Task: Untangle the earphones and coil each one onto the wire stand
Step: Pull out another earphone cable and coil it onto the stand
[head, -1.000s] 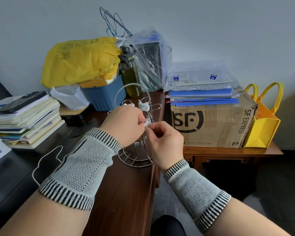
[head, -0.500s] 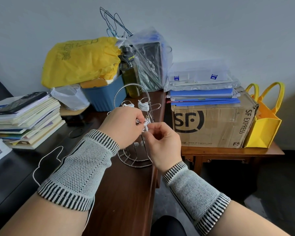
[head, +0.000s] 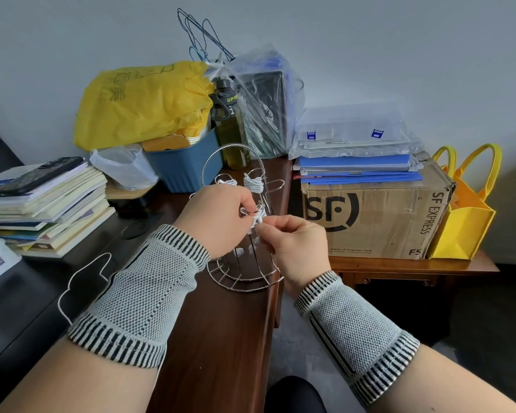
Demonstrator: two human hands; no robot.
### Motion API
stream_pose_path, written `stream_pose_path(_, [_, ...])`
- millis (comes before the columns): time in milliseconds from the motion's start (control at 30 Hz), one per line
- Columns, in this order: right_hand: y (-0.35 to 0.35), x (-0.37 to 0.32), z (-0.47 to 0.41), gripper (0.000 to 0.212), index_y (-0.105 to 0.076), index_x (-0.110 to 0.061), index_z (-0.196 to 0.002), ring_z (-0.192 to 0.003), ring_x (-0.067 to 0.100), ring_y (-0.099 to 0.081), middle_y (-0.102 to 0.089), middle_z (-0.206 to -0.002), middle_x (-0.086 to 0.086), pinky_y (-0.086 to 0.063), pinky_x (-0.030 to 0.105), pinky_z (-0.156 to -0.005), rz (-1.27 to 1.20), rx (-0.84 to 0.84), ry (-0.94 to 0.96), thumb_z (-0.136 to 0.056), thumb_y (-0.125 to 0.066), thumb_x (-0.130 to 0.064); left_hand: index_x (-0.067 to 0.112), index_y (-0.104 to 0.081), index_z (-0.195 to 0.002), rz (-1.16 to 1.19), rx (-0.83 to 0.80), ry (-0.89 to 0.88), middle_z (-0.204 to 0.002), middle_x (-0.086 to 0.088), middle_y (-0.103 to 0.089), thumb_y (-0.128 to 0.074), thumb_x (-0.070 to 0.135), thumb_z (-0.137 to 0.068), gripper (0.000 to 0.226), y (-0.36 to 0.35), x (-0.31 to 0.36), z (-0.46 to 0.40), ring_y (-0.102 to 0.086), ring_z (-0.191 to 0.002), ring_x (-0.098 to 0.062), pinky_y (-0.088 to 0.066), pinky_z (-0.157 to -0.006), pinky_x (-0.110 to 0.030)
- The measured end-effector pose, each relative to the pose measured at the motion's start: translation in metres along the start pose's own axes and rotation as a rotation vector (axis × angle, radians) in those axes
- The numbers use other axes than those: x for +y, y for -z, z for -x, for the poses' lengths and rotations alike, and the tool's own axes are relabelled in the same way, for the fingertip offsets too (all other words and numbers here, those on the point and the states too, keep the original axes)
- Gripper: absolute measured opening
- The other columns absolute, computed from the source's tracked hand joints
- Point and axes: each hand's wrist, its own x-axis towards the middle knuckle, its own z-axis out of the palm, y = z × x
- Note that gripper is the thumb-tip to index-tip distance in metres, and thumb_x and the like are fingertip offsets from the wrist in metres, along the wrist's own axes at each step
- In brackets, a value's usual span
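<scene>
Head view: a brown table (head: 221, 338) carries the wire stand (head: 242, 272) near its right edge. The left hand (head: 218, 216) and the right hand (head: 295, 242) meet before the stand, both with curled fingers pinching a white earphone cable (head: 255, 217) at a hook. Another coil (head: 253, 183) hangs higher on the stand.
</scene>
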Motion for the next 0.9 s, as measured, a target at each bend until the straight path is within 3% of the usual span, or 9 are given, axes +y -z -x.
stream_pose_path(100, [0.001,-0.006,-0.004,0.01,-0.071,-0.009,-0.071,-0.06,0.013,-0.063,-0.068,-0.064,0.005,-0.057,0.031,-0.069,0.074,-0.009,-0.007,-0.076,-0.077,-0.002,0.036,-0.063,-0.09,-0.003,0.01,0.001,-0.098,0.007,-0.067,-0.064,0.029,-0.09,0.006,-0.001,0.0,0.0,-0.061,-0.092,-0.015,-0.052,-0.083,-0.03])
stream_pose_path(267, [0.001,-0.01,-0.008,0.016,-0.07,-0.014,-0.063,-0.063,0.017,-0.063,-0.069,-0.066,0.007,-0.055,0.035,-0.07,0.14,-0.009,-0.009,-0.074,-0.079,-0.007,0.038,-0.055,-0.081,-0.008,0.009,-0.012,-0.091,0.008,-0.065,-0.065,0.028,-0.088,0.016,-0.001,0.002,0.0,-0.062,-0.091,-0.016,-0.053,-0.083,-0.032])
stream_pose_path(367, [0.0,-0.008,-0.008,0.012,-0.07,-0.012,-0.068,-0.065,0.017,-0.063,-0.07,-0.07,0.008,-0.057,0.037,-0.071,0.146,0.008,0.016,-0.074,-0.079,-0.009,0.037,-0.057,-0.082,0.002,0.006,-0.004,-0.089,0.008,-0.063,-0.066,0.026,-0.088,0.015,0.0,0.002,0.0,-0.062,-0.092,-0.016,-0.053,-0.084,-0.033])
stream_pose_path(533, [0.006,-0.007,-0.004,0.01,-0.066,-0.012,-0.079,-0.063,0.013,-0.06,-0.068,-0.077,0.01,-0.057,0.03,-0.065,0.291,-0.076,0.159,-0.079,-0.075,-0.008,0.03,-0.068,-0.097,0.017,0.011,0.013,-0.103,0.004,-0.069,-0.066,0.025,-0.089,0.009,-0.001,0.0,0.001,-0.062,-0.097,-0.016,-0.053,-0.088,-0.035])
stream_pose_path(633, [0.011,-0.006,-0.006,0.014,-0.065,-0.018,-0.079,-0.067,0.007,-0.062,-0.067,-0.078,0.0,-0.055,0.022,-0.07,0.4,-0.097,0.26,-0.08,-0.075,-0.009,0.028,-0.068,-0.1,0.024,0.015,0.022,-0.106,0.004,-0.068,-0.065,0.024,-0.09,0.012,0.0,0.001,0.001,-0.062,-0.098,-0.014,-0.054,-0.088,-0.034])
stream_pose_path(733, [0.014,-0.005,-0.01,0.013,-0.065,-0.023,-0.077,-0.074,0.01,-0.063,-0.068,-0.082,-0.003,-0.054,0.024,-0.074,0.548,-0.072,0.382,-0.079,-0.077,-0.017,0.03,-0.066,-0.099,0.024,-0.001,0.03,-0.107,0.004,-0.068,-0.065,0.023,-0.09,0.012,0.001,0.002,0.001,-0.062,-0.098,-0.014,-0.054,-0.089,-0.034])
stream_pose_path(900, [0.011,-0.007,-0.014,0.016,-0.064,-0.024,-0.072,-0.07,0.009,-0.061,-0.067,-0.078,-0.002,-0.054,0.025,-0.069,0.581,-0.006,0.463,-0.076,-0.079,-0.022,0.027,-0.067,-0.105,0.007,-0.007,0.018,-0.11,0.003,-0.068,-0.063,0.02,-0.091,0.016,0.002,0.003,0.003,-0.061,-0.101,-0.013,-0.052,-0.087,-0.029])
